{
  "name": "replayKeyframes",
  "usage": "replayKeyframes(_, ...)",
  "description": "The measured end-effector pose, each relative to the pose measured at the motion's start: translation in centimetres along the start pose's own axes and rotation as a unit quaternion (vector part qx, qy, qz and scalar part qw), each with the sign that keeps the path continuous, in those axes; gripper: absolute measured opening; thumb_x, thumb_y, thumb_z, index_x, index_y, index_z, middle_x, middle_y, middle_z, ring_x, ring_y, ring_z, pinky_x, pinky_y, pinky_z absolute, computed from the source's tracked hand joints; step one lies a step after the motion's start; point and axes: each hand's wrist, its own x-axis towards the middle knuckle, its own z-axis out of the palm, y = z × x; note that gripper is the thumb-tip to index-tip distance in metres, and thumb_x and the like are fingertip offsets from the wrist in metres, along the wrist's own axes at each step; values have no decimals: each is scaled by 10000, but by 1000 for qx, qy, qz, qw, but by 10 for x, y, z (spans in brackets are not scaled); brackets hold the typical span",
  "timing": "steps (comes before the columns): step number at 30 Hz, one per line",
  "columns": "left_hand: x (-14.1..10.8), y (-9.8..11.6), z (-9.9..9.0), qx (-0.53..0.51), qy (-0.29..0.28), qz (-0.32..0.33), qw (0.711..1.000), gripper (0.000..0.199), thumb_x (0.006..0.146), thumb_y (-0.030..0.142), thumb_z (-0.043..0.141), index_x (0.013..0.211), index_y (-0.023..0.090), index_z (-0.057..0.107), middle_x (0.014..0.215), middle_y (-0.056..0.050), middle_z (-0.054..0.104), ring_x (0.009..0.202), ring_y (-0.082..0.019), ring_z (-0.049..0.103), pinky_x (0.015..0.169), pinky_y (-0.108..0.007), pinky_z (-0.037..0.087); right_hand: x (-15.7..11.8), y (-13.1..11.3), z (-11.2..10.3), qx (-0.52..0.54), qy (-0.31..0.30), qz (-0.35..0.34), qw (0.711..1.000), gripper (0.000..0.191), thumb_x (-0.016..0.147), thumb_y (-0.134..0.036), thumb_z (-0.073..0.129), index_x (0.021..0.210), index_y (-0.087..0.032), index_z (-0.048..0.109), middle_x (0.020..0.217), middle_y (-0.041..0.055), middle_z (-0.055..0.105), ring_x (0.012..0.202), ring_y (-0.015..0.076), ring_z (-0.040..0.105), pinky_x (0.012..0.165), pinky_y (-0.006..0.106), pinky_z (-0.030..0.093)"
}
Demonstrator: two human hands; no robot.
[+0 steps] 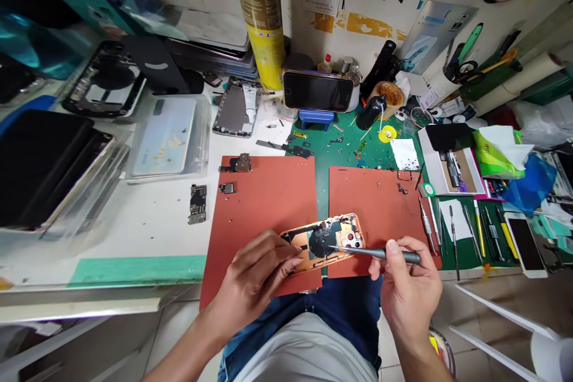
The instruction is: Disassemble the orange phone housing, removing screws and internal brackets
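Currently, left hand (255, 277) is clasping orange phone housing (308, 259) over red mats (264, 203); right hand (412, 289) is pinching slim grey-handled tool (376, 252), tip pointing at round black coil (320, 242). Light, steady pressure is probably protecting coil. Left hand is hiding housing's left end; tip contact is proving unclear.

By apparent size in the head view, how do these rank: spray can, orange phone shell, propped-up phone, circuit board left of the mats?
1. Spray can
2. Orange phone shell and propped-up phone: too alike to rank, and the shell is nearer the camera
3. Circuit board
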Motion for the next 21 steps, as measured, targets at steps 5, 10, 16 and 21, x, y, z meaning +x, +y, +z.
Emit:
replayKeyframes(5, -2, 1, 5, -30, -5, -22, 999, 128, 1017, 134, 715, 1114, 212, 682, 921, -19, 715, 818, -148, 680, 721, -255, 555, -10, 7, 7, 6, 2, 68, 998, 384, 867, -473, 895, 933, -223, 612, 588, -73, 626, 399, 108, 568, 383, 204, 440)
replayKeyframes(10, -9, -6, 12, -25, 3, -41, 999, 295, 1023, 150, 720, 1307, 222, 679, 1138, -67, 745, 979, -153, 754, 813, -226, 591, -10, 11, 8, 12, -55, 89, 994, 403, 842, -476, 913, 936, -218, 618, 658, -24, 711, 433, 111, 588, 405, 216, 471)
replayKeyframes(16, -8, -5, 13, -27, 23, -43, 998, 267, 1034, 137, 698, 1287, 222, 696, 1133, -61, 772, 1018, -158, 774, 867, -235, 622, -8, 18, 4, -12, -42, 60, 997, 384, 830, -412, 935, 941, -221, 620, 634, -64, 657, 443, 107, 597, 421, 215, 467)
replayKeyframes(21, -8, -6, 15, -30, 26, -56, 998, 240, 1039, 147, 690, 1264, 228, 705, 1122, -58, 787, 991, -162, 783, 848, -251, 644, -8, 21, 5, -22, -49, 44, 998, 375, 842, -418, 925, 951, -227, 621, 650, -73, 651, 435, 103, 586, 425, 222, 464)
